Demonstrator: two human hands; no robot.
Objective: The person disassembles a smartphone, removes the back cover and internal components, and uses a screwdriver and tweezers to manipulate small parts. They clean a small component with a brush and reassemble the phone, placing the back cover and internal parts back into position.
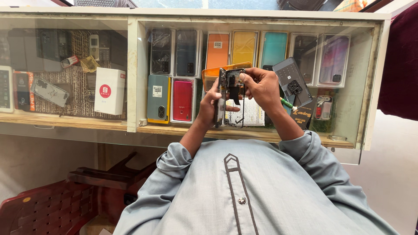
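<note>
An opened mobile phone (230,93) with its back off and its inner parts bare stands upright over the glass counter, between both hands. My left hand (210,104) grips its left edge, thumb along the side. My right hand (260,87) pinches the phone's top right corner with the fingertips. A green-handled screwdriver (287,104) sticks out below my right hand. The removed grey back cover (292,82) lies on the glass just right of that hand.
A glass display counter (135,74) holds several boxed phones and phone covers in orange, yellow, teal, red. A white box (109,90) and old handsets lie in the left section. A dark red plastic chair (48,209) stands at bottom left. A maroon cloth (402,65) hangs at right.
</note>
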